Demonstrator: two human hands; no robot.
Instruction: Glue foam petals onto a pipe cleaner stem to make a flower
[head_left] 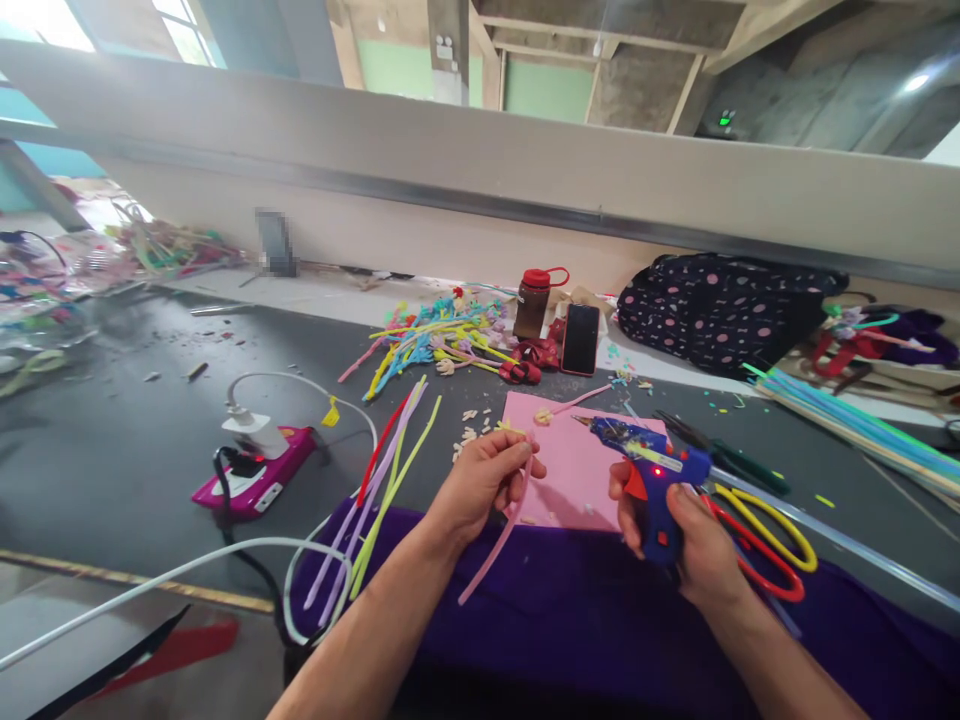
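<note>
My left hand [491,470] pinches a pink pipe cleaner [491,562], whose long end hangs down toward me. Closed round the handle of a blue glue gun [660,475] is my right hand [686,535]; a red light glows on its side and a clear glue stick [832,535] sticks out of its back. The nozzle points left, over a pink foam sheet [592,480] lying under both hands. On that sheet's far part rests a pink stem with a pale flower-like head [544,415]. Small cream pieces [466,438] lie scattered just left of the sheet.
Loose pipe cleaners [394,480] lie left of my hands, near a magenta power strip [259,475] with cables. Behind are a pile of coloured stems [435,340], a bottle [531,305], a phone [580,340] and a dotted bag [720,310]. Scissors [780,530] and pliers [739,460] lie at right.
</note>
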